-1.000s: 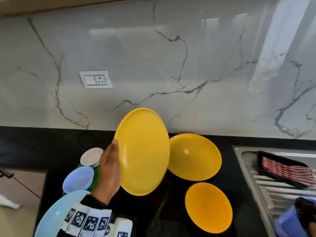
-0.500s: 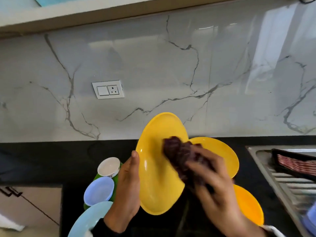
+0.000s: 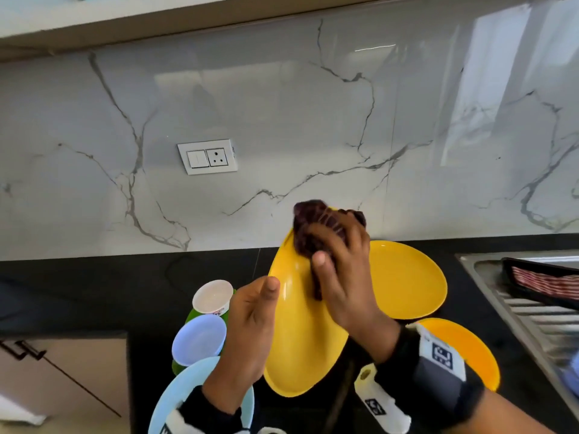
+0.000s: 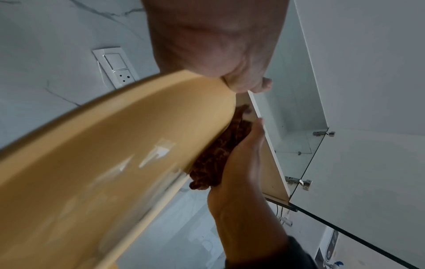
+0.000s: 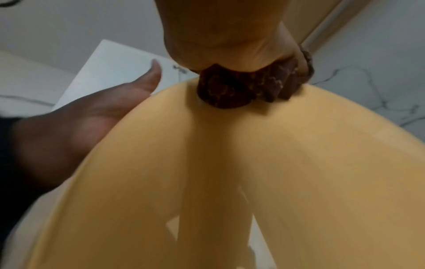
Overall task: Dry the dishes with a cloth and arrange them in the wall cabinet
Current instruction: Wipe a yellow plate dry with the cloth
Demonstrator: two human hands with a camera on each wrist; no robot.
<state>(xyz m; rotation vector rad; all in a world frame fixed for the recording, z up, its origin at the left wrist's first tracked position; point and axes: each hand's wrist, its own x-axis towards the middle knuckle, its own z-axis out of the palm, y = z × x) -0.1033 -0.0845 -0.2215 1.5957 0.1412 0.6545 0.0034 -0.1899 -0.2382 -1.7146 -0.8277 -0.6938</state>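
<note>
Over the black counter (image 3: 94,296), just in front of the marble wall with the socket (image 3: 207,156), three yellow plates in total. One plate (image 3: 300,346) is held up and tilted on edge; the second yellow plate (image 3: 407,280) and the third yellow plate (image 3: 470,349) lie flat on the counter to the right of it, the third nearer the camera. Left of the held plate sit a white cup (image 3: 213,296), a small pale blue bowl (image 3: 199,339) and a bigger light blue plate (image 3: 175,402), with something green (image 3: 192,316) under the cup. Can't tell what the green thing is.

The held plate is plain glossy yellow, round, with a shallow rim and a bit of glare on it.

Left hand (image 3: 250,333) has its grip on the plate's left edge, thumb on the front face pointing up, fingers behind it. Right hand (image 3: 347,277) has its grip bunched round a dark maroon cloth (image 3: 316,223), pressing it onto the plate's upper part near the rim. Both wrists wear dark bands with black and white markers.

Right of the plates is a steel sink drainer (image 3: 532,317) with a black tray (image 3: 539,277) holding a red striped cloth (image 3: 551,281).
</note>
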